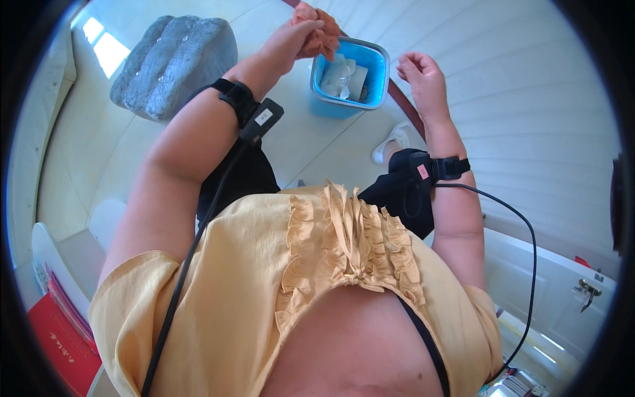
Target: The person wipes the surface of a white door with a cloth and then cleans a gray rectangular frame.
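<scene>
My left hand [292, 42] grips a crumpled orange-pink cloth [322, 32] over the upper left rim of a small bin. That bin [384, 99] is blue inside with a grey rim, and it stands on the floor. Crumpled clear plastic [339, 79] and pale paper-like pieces [358, 83] lie in it. To the right of the bin, my right hand [424, 74] is raised with its fingers curled in; nothing shows in it. Each forearm wears a black strap with a small device and a cable.
A tufted grey velvet stool [171, 64] stands on the tiled floor at upper left. Pale ribbed panelling [521, 99] fills the right side, with a dark red strip [407, 106] along its foot. A white door [536, 273] with a metal handle is at lower right; red folders [64, 342] are at lower left.
</scene>
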Available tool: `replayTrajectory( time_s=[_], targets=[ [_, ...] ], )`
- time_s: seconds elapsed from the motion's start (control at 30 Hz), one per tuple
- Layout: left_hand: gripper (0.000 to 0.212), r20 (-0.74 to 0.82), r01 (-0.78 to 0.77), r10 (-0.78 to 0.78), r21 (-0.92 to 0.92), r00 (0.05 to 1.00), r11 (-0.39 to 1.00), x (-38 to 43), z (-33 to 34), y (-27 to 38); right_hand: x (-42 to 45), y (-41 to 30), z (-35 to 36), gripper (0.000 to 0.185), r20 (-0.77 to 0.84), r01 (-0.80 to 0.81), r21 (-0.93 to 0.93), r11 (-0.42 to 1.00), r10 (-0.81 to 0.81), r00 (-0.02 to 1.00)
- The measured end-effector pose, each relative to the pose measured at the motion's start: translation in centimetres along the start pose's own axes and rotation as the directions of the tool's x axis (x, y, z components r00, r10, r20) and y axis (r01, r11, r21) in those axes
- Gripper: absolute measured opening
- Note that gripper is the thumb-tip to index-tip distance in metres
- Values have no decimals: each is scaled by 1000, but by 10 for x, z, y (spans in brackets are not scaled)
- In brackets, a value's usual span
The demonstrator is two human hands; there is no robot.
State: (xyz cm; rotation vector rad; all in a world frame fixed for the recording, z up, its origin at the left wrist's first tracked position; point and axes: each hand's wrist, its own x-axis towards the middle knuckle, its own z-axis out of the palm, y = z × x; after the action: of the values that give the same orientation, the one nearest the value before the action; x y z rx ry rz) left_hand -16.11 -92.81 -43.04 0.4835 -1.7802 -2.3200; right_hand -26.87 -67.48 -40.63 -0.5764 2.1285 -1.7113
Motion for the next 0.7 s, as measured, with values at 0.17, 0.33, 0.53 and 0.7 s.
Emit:
replayTrajectory(
  time_s=[0.17,0.33,0.53,0.7],
  targets=[
    [66,508,87,33,-211,861,974,-2,42,8,-4,-12,23,59,132,129,167,977,-152,980],
    [57,231,93,-93,8,969,996,21,66,11,-5,-19,10,37,-14,3,331,944,2,1000],
    [33,-302,573,-517,636,801,517,91,1,-126,-14,-40,-23,47,-78,3,650,760,63,995],
    [22,-53,360,-511,771,858,525,98,-93,-189,-19,-67,-18,44,-17,-23,793,609,60,998]
  ],
)
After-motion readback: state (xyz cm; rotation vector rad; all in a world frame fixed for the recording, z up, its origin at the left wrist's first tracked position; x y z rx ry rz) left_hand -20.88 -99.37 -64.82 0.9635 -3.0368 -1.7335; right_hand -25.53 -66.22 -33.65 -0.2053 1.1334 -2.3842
